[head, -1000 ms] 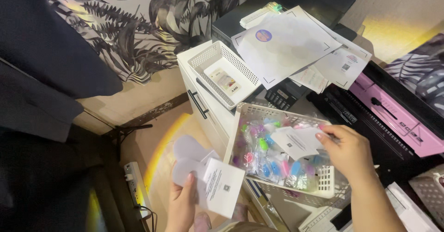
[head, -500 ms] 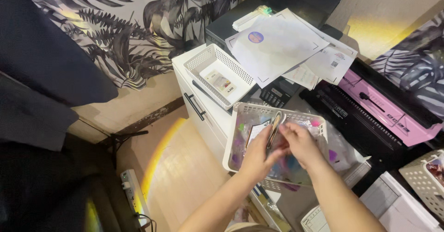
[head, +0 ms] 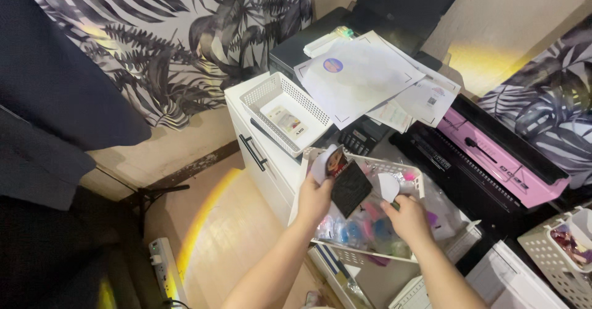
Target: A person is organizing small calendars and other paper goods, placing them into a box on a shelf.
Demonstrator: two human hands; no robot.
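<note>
Small picture card (head: 333,161) and dark packet (head: 351,189) held upright over the white basket (head: 364,255)

A wall hanging (head: 185,44) printed with black and white leaves is seen at eleven o'clock, and a second leaf-patterned cloth (head: 549,112) is hung at three o'clock. Between them, a plain beige wall (head: 524,19) is lit by a yellow patch at one o'clock. A pale wooden floor (head: 209,235) is crossed by a curved streak of warm light at seven o'clock. A white cabinet (head: 265,161) with a dark handle is placed at the centre. Dark fabric (head: 55,99) is draped at nine o'clock, and a white power strip (head: 165,272) is laid on the floor at seven o'clock.
</note>
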